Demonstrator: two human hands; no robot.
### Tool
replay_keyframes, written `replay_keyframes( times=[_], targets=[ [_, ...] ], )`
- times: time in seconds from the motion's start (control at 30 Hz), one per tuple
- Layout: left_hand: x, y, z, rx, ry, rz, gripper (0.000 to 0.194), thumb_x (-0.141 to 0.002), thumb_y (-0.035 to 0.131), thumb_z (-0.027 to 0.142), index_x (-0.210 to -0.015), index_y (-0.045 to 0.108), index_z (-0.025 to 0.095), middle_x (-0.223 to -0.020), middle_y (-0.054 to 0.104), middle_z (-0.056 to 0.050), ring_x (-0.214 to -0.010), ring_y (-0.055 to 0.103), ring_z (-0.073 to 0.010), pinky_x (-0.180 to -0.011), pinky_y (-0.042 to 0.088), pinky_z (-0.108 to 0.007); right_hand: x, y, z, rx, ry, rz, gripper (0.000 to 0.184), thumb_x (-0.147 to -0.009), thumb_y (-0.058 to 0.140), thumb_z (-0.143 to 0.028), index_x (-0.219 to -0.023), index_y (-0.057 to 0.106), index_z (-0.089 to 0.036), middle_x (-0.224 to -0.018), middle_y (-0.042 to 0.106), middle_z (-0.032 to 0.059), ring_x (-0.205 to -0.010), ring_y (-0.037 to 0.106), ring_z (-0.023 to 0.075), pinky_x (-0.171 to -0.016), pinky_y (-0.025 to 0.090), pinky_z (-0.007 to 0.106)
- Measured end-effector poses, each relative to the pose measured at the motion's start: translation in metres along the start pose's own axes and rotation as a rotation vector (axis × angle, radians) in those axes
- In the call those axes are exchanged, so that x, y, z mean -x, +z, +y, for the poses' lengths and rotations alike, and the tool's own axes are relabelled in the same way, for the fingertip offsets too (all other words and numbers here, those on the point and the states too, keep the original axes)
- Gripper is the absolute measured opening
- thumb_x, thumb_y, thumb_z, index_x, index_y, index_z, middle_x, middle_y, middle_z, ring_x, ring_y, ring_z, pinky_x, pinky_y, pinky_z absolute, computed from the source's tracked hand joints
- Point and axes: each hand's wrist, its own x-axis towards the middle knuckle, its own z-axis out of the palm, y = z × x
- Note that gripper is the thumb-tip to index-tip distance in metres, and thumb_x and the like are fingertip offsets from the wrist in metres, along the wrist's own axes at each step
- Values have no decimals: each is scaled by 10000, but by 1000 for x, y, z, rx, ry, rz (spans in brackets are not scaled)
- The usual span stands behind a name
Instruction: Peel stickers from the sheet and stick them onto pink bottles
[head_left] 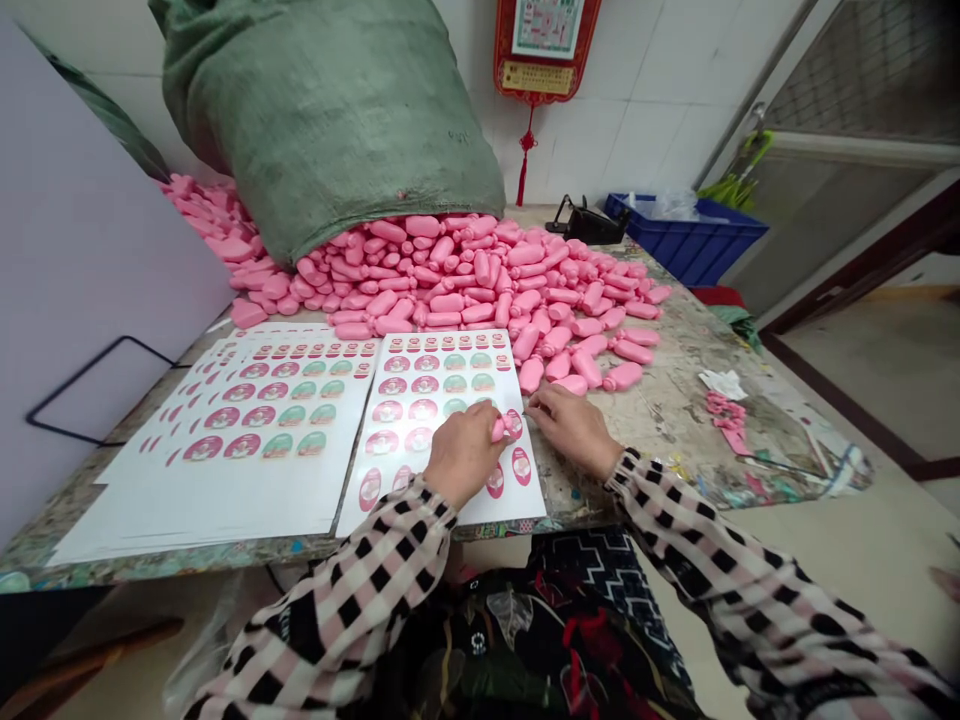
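My left hand (466,452) rests over a white sticker sheet (442,500), its fingers closed around a small pink plastic bottle (500,429). Only the bottle's end shows past the fingers. Beside the sheet's right edge is my right hand (576,428), with thumb and fingertips pinched together. Whatever those fingertips hold, if anything, is too small to make out. Rows of pink and green oval labels are printed on the sheet, and my left hand covers some of them. Left of it lies a fanned stack of similar sticker sheets (247,500).
A large heap of pink bottles (450,280) spills from a green sack (337,120) across the back of the table (675,400). Behind, at the right, stand a black tape dispenser (589,220) and a blue crate (690,245). Pink scraps (727,420) lie at the right.
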Motion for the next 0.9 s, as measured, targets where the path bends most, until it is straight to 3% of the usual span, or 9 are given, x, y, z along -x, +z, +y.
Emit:
replay_keyframes(
  times=[0.2, 0.5, 0.73, 0.9],
  targets=[
    [-11, 4, -5, -40, -30, -90, 216, -766, 556, 422, -913, 531, 265, -978, 627, -11, -813, 586, -208, -608, 353, -297, -8, 2, 1, 75, -17, -28, 179, -871, 452, -335, -882, 595, -227, -946, 596, 14, -806, 551, 139, -566, 291, 247],
    [-14, 9, -10, -64, 19, -70, 314, -761, 562, 447, -1030, 544, 286, -1083, 620, -16, -871, 598, -239, -609, 382, -306, -15, -3, 10, 48, -111, -86, 180, -847, 494, -334, -834, 630, -216, -881, 629, 21, -752, 552, 141, -571, 279, 247],
    [-13, 8, -9, -77, 24, -90, 364, -773, 548, 461, -1089, 538, 281, -1100, 607, -36, -855, 595, -229, -611, 398, -307, -18, 10, 26, -232, -39, -191, 185, -798, 540, -364, -790, 627, -202, -762, 646, -2, -672, 543, 132, -571, 317, 236],
    [-13, 9, -11, -102, 51, -67, 369, -779, 538, 467, -1096, 530, 278, -1107, 603, -30, -840, 593, -227, -601, 398, -311, -10, 23, 29, -380, 12, -172, 184, -794, 530, -353, -762, 599, -185, -715, 630, -9, -651, 534, 129, -581, 343, 234]
  ],
)
